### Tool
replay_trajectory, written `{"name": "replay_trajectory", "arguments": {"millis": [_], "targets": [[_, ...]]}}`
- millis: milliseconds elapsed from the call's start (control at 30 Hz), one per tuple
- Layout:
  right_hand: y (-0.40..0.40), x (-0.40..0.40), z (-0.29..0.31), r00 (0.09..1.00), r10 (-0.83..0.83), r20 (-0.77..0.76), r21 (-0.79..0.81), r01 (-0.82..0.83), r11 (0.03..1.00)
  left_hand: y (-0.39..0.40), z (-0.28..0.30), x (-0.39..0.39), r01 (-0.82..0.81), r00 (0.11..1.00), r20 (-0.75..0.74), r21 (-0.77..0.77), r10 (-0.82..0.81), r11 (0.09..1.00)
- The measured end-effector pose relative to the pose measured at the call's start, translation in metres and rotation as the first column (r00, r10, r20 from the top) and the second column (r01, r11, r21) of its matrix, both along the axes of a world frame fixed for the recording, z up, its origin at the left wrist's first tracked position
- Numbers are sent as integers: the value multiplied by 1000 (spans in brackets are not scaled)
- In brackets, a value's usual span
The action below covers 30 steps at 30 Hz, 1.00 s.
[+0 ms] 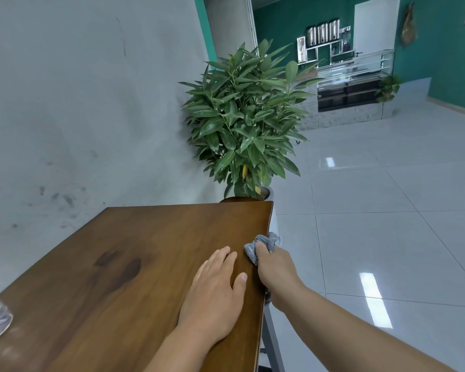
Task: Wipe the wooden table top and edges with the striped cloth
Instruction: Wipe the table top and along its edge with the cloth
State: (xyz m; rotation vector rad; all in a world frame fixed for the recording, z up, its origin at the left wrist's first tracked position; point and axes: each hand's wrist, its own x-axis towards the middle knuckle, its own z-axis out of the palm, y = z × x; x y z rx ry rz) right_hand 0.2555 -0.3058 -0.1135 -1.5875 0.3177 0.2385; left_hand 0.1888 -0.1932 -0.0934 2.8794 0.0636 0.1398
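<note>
Your right hand (pixel 273 267) gripped the bunched striped cloth (pixel 263 245) against the table's (pixel 145 264) right edge. Your left hand (pixel 215 291) lay spread flat on the top, bracing. Edge wiping appeared underway; the next stroke probably called for steady pressure along that edge.

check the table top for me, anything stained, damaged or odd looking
Yes: two dark blotches mark the wooden table top left of centre, darker than the surrounding grain; whether stain, damp or natural colouring is unclear. The right hand grips the cloth at the right edge; the left hand lies flat.
</note>
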Motion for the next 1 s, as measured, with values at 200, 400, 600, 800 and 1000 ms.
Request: {"name": "replay_trajectory", "arguments": {"millis": [200,400,600,800,1000], "targets": [[2,25,6,1000,-20,-23,1,20,1000,-1,1,0,19,1000,2,4,-19,1000],[3,15,1,1000,-16,-10,-11,16,1000,1,3,-13,28,1000,-5,19,-28,999],[1,-16,-9,997,15,73,-28,-13,1000,-2,5,-17,14,1000,-21,11,-14,1000],[2,1,-3,999,2,43,-58,0,998,-2,3,-12,11,1000,-3,18,-11,1000],[4,16,3,1000,-1,7,-85,2,996,-2,4,-17,31,1000,-2,13,-30,999]]}}
